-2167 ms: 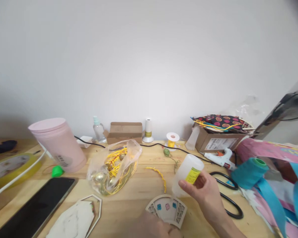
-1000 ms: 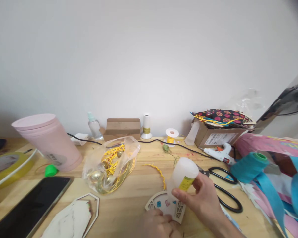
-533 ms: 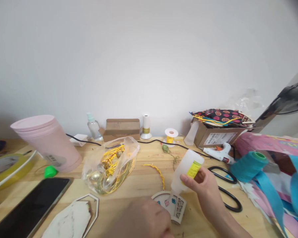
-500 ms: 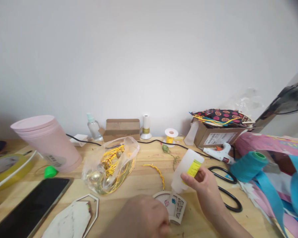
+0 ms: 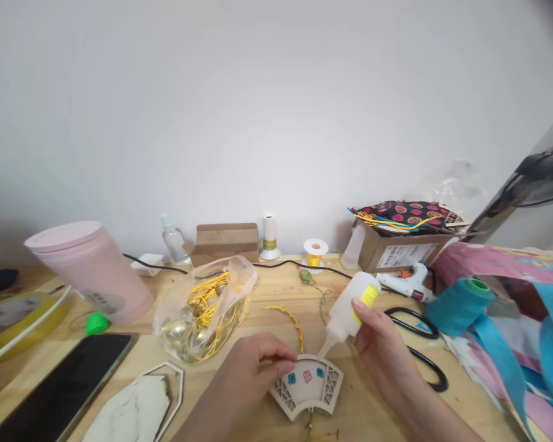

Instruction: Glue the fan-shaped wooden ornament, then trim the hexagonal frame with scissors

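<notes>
My right hand [image 5: 381, 347] is wrapped round a white squeeze bottle [image 5: 350, 306] with a yellow label, tilted so its nozzle points down at the top edge of a small fan-shaped wooden ornament [image 5: 308, 390] on the table. That ornament carries three small coloured flowers. My left hand [image 5: 253, 368] has its fingers pinched on the ornament's upper left edge, pressing it to the wooden table [image 5: 276, 325]. A short yellow cord [image 5: 289, 320] lies just behind the ornament.
A clear bag of gold bells and yellow cords [image 5: 205, 307] lies left of centre. A pink tub [image 5: 92, 270], green cap [image 5: 96, 323], phone [image 5: 59, 393] and wooden hexagon piece [image 5: 138, 408] are further left. Scissors [image 5: 419, 350], glue gun [image 5: 408, 283], teal spool [image 5: 458, 302] and cardboard box [image 5: 396, 248] sit right.
My left hand came up from the bottom edge and pinched the ornament's left edge. My right hand tipped the bottle further so its nozzle reached the ornament's top.
</notes>
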### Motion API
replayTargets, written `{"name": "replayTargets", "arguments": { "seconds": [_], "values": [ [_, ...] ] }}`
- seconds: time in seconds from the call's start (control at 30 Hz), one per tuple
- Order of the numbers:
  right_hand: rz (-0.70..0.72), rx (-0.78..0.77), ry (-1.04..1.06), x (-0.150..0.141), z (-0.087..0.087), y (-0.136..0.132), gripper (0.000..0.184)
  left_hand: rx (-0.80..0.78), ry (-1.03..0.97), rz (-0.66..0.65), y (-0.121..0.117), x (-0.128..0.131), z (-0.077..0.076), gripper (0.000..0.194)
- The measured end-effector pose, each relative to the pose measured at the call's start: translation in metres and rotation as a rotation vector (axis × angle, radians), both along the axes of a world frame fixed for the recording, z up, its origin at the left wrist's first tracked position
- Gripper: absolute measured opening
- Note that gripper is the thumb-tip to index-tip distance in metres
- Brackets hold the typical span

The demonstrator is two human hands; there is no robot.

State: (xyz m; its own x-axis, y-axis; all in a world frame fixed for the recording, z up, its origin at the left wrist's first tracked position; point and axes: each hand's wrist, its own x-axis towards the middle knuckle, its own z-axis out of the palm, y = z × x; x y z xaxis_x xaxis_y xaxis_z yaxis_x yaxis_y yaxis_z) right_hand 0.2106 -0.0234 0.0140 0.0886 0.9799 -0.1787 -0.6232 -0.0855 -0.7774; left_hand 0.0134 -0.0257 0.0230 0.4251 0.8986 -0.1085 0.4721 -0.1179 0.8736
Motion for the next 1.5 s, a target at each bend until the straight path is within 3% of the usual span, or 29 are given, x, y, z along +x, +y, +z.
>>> {"name": "replayTargets", "arguments": {
  "seconds": [0.23,0.37,0.57,0.8,0.97,1.1,1.33,1.5],
  "values": [
    [-0.008,-0.03,0.156,0.002,0.01,-0.004,0.015,-0.006,0.015,0.057,-0.004,0.011,-0.01,0.016],
    [0.008,0.0,0.135,0.001,0.011,-0.007,0.014,0.109,0.151,0.029,-0.005,0.019,-0.01,0.021],
    [-0.018,-0.024,0.136,0.003,0.012,-0.008,0.014,0.151,0.291,-0.018,-0.005,0.023,-0.009,0.022],
    [0.002,0.001,0.07,0.004,0.011,-0.008,0.018,0.248,0.327,-0.039,-0.005,0.021,-0.011,0.021],
    [0.007,0.015,0.047,0.004,0.012,-0.009,0.018,0.215,0.28,-0.043,-0.003,0.019,-0.012,0.019],
    [0.008,0.015,0.078,0.004,0.014,-0.009,0.019,0.278,0.249,-0.16,-0.004,0.013,-0.009,0.02],
    [-0.028,0.007,0.113,0.005,0.015,-0.009,0.016,0.408,0.547,-0.436,-0.006,0.001,0.003,0.044],
    [-0.026,0.007,0.167,0.005,0.016,-0.01,0.014,0.581,0.612,-0.465,-0.007,-0.003,-0.018,0.06]
  ]
}}
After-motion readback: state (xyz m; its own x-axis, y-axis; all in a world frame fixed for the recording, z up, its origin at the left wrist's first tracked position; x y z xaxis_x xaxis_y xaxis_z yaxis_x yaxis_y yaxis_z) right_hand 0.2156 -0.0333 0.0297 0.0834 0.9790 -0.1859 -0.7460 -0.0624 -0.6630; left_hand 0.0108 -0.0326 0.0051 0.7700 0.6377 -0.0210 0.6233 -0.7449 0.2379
